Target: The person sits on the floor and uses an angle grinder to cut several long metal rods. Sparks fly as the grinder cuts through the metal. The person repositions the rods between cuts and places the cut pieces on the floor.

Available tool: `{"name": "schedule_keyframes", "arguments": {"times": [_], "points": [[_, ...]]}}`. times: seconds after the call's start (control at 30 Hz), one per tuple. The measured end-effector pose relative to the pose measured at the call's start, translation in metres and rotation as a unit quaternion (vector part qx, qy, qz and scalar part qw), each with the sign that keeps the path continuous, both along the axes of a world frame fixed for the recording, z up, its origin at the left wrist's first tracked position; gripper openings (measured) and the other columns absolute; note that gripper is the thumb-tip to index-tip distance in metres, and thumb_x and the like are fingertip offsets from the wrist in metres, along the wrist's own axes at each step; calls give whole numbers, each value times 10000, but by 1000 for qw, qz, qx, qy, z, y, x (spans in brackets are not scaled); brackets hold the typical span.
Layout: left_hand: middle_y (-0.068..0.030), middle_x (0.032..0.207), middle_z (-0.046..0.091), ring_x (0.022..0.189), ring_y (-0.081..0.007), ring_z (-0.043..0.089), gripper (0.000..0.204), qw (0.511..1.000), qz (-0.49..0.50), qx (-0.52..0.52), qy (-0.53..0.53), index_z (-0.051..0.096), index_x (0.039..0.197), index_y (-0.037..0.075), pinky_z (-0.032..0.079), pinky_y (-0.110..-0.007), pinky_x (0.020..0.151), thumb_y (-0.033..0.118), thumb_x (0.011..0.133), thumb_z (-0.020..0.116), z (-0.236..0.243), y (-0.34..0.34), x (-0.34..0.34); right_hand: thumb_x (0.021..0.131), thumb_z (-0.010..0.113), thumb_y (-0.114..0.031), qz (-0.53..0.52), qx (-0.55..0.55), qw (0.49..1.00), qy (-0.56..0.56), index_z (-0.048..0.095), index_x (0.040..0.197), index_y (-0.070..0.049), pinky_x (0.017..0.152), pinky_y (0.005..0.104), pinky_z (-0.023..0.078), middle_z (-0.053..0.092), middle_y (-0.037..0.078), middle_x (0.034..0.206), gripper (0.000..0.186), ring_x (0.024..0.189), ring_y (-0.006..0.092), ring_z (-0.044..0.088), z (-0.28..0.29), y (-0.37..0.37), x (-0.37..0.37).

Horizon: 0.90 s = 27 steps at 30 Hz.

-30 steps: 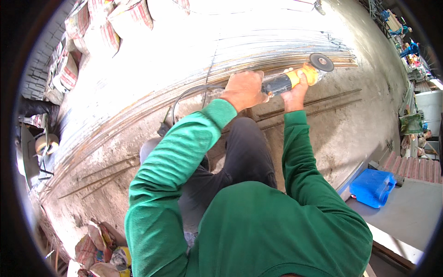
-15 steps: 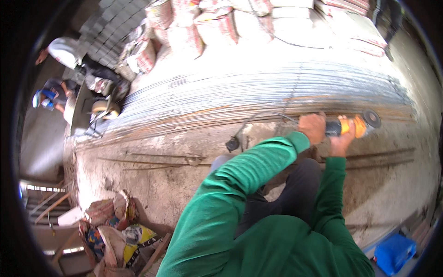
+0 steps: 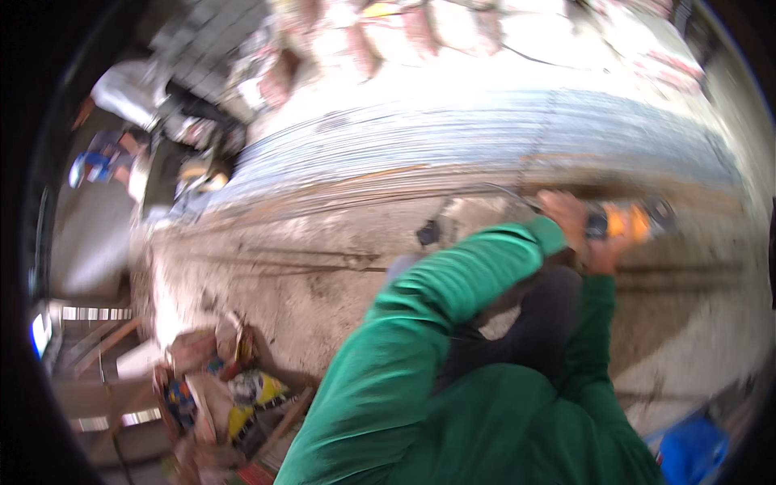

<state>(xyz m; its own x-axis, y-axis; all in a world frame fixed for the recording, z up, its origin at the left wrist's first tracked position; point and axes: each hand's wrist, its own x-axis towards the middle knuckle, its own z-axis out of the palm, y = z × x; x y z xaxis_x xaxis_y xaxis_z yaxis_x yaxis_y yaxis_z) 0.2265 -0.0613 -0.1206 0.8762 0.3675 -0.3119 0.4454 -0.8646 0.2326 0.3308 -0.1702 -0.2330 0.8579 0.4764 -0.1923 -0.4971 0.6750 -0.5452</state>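
Observation:
Both my hands are closed on an angle grinder with a yellow-orange body and a dark rear end. My left hand grips the rear, where a dark cable leads off to the left. Wrapped round the yellow part is my right hand; some of its fingers are hidden. The grinder's round disc points right, over the near side of a wide layer of long metal rods. Motion blur hides whether the disc touches any rod or turns.
Loose rods lie on the concrete floor. Filled sacks line the back. Two people are at the far left by a wheelbarrow. Crumpled bags lie lower left, a blue container lower right.
The whole view has shifted and blurred, so the scene sits slightly further right. Both hands keep their hold on the angle grinder, with little visible change in their grip.

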Motion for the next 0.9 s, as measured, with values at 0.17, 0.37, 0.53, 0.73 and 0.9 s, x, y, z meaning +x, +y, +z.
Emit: {"name": "schedule_keyframes", "arguments": {"times": [0.17, 0.37, 0.53, 0.73, 0.9], "points": [[-149, 941, 701, 866, -315, 676, 651, 976, -97, -193, -24, 654, 1085, 76, 507, -433, 792, 458, 576, 794, -2, 32, 5, 903, 515, -337, 41, -39, 998, 37, 625, 990, -15, 836, 395, 508, 661, 93, 913, 351, 873, 225, 639, 20, 30, -41], [-153, 852, 674, 795, -287, 659, 558, 956, -28, -293, -10, 626, 1032, 25, 517, -382, 709, 249, 552, 801, -44, 48, 9, 875, 609, -224, 121, -43, 991, 20, 637, 1050, -49, 787, 325, 503, 626, 34, 958, 249, 877, 183, 619, -10, 19, -44], [-176, 886, 675, 857, -342, 656, 527, 975, 14, -215, 45, 603, 1002, 30, 509, -430, 765, 252, 561, 788, -94, 67, -16, 870, 631, -297, 265, -416, 864, -101, 554, 1276, -72, 878, 336, 446, 617, 34, 1069, 470, 977, 189, 577, -26, -97, 4], [-172, 887, 666, 854, -355, 650, 522, 974, 49, -218, 40, 592, 1011, 51, 498, -444, 765, 250, 566, 778, -173, 69, -37, 900, 598, -232, -48, -540, 836, 84, 474, 747, -99, 636, 376, 398, 474, 22, 703, 238, 653, 144, 476, -78, -201, 58], [-181, 927, 665, 869, -356, 651, 549, 970, 68, -225, 57, 590, 1059, 60, 498, -444, 768, 238, 571, 767, -213, 57, -38, 907, 596, -234, -41, -587, 808, 29, 449, 675, -79, 550, 390, 351, 432, 31, 641, 316, 570, 161, 392, -114, -202, 90]]}}
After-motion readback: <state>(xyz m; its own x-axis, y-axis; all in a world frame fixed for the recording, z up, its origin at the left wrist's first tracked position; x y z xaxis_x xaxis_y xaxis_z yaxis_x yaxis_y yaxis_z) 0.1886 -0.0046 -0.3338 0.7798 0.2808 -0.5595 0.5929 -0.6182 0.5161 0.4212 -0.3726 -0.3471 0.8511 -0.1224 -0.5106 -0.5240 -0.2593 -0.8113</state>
